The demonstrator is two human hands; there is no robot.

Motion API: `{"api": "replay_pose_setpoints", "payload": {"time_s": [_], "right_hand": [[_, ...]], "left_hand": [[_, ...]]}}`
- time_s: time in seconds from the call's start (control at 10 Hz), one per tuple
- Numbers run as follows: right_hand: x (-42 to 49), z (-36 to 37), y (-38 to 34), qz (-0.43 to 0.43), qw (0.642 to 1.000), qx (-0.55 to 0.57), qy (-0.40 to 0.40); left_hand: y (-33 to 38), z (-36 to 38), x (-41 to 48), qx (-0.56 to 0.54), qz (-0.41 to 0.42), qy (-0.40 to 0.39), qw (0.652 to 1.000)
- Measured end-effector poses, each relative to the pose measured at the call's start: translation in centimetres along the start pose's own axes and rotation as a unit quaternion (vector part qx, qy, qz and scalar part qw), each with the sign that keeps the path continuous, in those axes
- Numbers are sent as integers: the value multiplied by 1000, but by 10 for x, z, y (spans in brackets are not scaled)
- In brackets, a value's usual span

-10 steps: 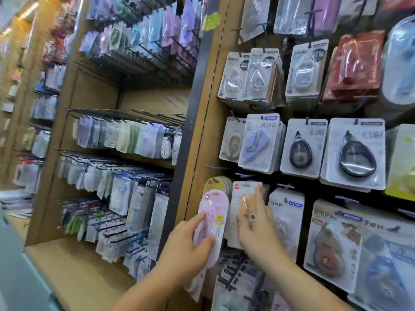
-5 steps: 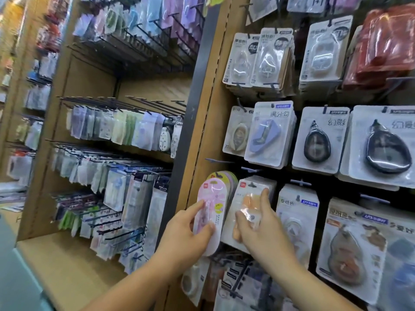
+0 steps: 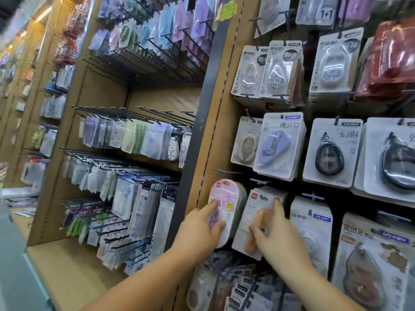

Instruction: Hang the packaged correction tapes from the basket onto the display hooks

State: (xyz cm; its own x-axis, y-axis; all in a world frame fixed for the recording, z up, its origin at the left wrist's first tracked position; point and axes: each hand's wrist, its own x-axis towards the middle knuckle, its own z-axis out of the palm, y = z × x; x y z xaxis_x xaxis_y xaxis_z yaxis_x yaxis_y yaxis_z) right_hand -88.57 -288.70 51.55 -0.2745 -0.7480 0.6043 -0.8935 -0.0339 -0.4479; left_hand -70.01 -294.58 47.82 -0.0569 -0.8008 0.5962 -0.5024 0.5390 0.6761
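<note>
A pink oval correction tape pack hangs at the front of a small stack at the display panel's left edge. My left hand holds it, with index finger and thumb on its front. Beside it on the right is a white rectangular pack with an orange tape inside, tilted. My right hand pinches that pack, thumb on the front and index finger along its right edge. A bare hook juts out just above the white pack. Another bare hook sticks out above the pink stack. No basket is in view.
Rows of hung correction tape packs fill the panel above and to the right. More packs on hooks crowd below my hands. To the left, a recessed wooden shelf bay holds long black hooks with stationery.
The view has drawn closer to the panel. The white pack in my right hand has tilted, its lower end swinging left. My left hand stays on the pink pack.
</note>
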Motion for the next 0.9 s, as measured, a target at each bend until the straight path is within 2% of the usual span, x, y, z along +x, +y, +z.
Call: {"api": "replay_pose_setpoints", "payload": {"time_s": [0.3,0.5,0.7,0.8,0.9], "right_hand": [[-16,-29,-15,-80,995,-56,-2],[-14,-29,-2,-69,997,-37,-14],[-30,-42,8,-100,994,-45,-29],[-46,-48,13,-95,993,-57,-29],[-69,-59,21,-99,994,-31,-43]], "left_hand": [[-5,11,9,42,-2,-11,999],[8,19,17,116,-14,-30,993],[11,25,18,158,-14,-42,987],[11,22,-2,139,-16,-59,988],[15,7,-26,118,21,-51,991]]}}
